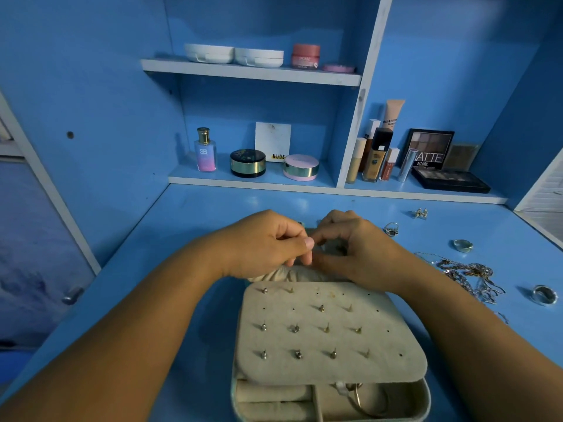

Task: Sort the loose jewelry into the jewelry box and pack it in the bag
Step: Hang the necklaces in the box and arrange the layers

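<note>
While both forearms reach forward over the open jewelry box (426, 402), the left hand (268, 242) and right hand (353, 248) meet just past its far edge, knuckles up and wrists turned inward. What sits between the meeting fingertips is covered by the fingers themselves, so I cannot tell what, if anything, they pinch. Gathered cream fabric (283, 274) at the box's far edge is mostly hidden under the palms, and the box's near end is cut off by the frame. Its earring panel (329, 370) lies over the compartments, set with earring posts (295, 328) too small to tell apart. Both hands are closed narrow, fingers curled, the left thumb (308, 242) against the right forefinger's tip; the left hand's lower fingers touch the fabric. Right of the box on the blue desk (189, 214) lie a tangle of chains (469, 275), a stone ring (391, 229), a plain band (462, 245), a wide band (544, 294) and paired earrings (421, 213), all untouched
</note>
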{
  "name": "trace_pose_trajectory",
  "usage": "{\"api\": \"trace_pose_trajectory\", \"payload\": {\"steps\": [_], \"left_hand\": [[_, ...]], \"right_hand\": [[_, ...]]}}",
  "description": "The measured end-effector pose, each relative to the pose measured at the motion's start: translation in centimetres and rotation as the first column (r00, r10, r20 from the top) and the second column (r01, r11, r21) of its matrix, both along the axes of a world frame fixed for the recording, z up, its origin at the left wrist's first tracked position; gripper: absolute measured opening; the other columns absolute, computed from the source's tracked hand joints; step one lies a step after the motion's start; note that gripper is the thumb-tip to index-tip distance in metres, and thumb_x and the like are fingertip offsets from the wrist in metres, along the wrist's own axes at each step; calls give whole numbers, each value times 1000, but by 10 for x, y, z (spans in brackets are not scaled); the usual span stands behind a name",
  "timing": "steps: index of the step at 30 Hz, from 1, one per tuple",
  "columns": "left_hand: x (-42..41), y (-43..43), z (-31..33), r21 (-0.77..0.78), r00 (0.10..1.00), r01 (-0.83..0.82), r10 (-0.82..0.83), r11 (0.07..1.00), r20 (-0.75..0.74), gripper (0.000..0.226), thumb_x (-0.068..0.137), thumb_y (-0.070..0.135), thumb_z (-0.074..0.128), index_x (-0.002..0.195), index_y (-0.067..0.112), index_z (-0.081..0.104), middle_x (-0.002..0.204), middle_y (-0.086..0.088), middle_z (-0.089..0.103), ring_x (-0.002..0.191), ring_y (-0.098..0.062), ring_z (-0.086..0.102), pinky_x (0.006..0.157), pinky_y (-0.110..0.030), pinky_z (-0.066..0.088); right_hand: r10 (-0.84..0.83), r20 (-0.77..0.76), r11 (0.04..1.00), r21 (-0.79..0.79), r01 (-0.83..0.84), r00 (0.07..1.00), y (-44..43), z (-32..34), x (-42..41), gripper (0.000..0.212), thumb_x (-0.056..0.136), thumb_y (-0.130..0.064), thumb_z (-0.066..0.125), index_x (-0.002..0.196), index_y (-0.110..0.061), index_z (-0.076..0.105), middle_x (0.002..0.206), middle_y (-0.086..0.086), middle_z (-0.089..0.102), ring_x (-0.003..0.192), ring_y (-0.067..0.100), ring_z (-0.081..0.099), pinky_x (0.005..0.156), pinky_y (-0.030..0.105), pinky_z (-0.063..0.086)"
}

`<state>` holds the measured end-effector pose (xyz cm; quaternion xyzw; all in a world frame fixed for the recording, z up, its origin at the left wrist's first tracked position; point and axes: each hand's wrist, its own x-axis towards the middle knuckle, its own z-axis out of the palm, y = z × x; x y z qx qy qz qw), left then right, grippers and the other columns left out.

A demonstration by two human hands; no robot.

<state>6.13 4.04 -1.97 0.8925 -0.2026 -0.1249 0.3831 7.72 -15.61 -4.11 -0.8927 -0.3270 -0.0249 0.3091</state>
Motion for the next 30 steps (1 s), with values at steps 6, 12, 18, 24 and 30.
{"api": "trace_pose_trajectory", "payload": {"steps": [6,12,18,24,30], "left_hand": [[2,13,5,18,998,-42,42,999,-48,17,94,29,61,86,34,76,96,13,74,101,-4,64,102,-31,46],[4,23,4,145,999,-18,26,989,-48,11,88,34,69,95,34,77,92,20,74,90,6,65,94,-22,49],[4,24,4,195,999,33,-25,980,-41,11,84,31,74,94,35,74,88,10,74,65,8,56,66,-6,42],[4,19,0,201,1000,26,-24,979,-14,7,83,27,76,85,31,71,58,17,61,49,4,49,50,-7,36],[4,19,1,164,999,13,-19,986,34,10,85,24,74,79,32,70,50,21,56,48,3,48,49,-8,36]], "right_hand": [[-26,-126,994,98,39,992,-4,2,-1,11,90,-24,63,94,-30,71,86,-10,69,79,8,62,73,22,50],[-49,-169,980,183,80,984,-11,7,-2,11,89,-20,64,93,-27,72,80,-12,71,72,4,63,64,15,48],[-74,-147,982,161,98,986,-11,9,-2,12,88,-20,65,93,-28,71,82,-9,72,80,11,66,74,23,53],[-109,-3,993,44,109,994,-1,0,-5,10,89,-27,64,96,-29,71,87,-11,68,82,5,61,76,24,51],[-138,-41,990,16,139,990,-2,1,-6,22,90,-16,59,102,-32,69,91,-11,69,86,8,63,80,28,52]]}}
